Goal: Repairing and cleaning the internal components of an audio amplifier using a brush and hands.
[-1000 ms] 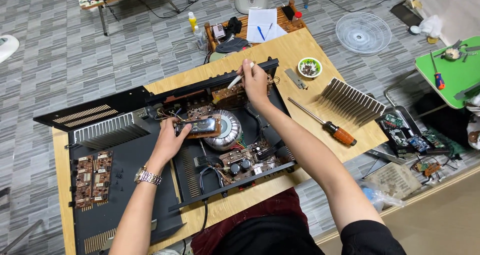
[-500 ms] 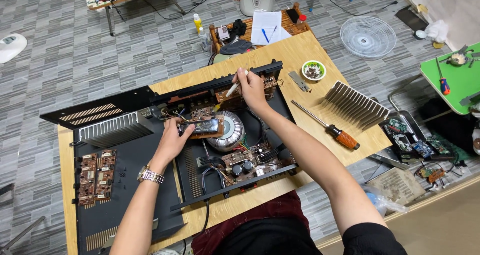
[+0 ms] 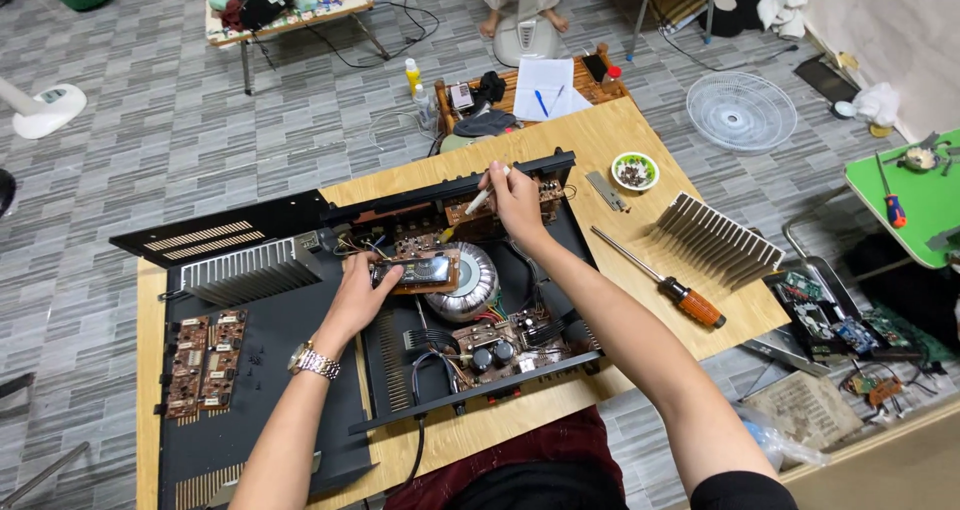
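An opened black amplifier chassis (image 3: 560, 245) lies on a wooden table (image 3: 640, 130). My left hand (image 3: 362, 292), with a metal watch on the wrist, grips a small brown circuit board (image 3: 420, 270) beside a silver ring-shaped transformer (image 3: 470, 285). My right hand (image 3: 515, 202) holds a thin white pen-like tool (image 3: 482, 197) over the boards at the chassis's far edge. Several circuit boards and capacitors (image 3: 495, 345) fill the chassis near me.
An orange-handled screwdriver (image 3: 660, 278), a finned heatsink (image 3: 715, 238), a small green bowl (image 3: 634, 170) and a metal bracket (image 3: 606, 190) lie on the table's right. The black cover (image 3: 270, 440) with brown boards (image 3: 205, 360) lies left. A fan grille (image 3: 741, 110) sits on the floor.
Both hands stay at the same spots on the chassis; only the camera view has shifted slightly.
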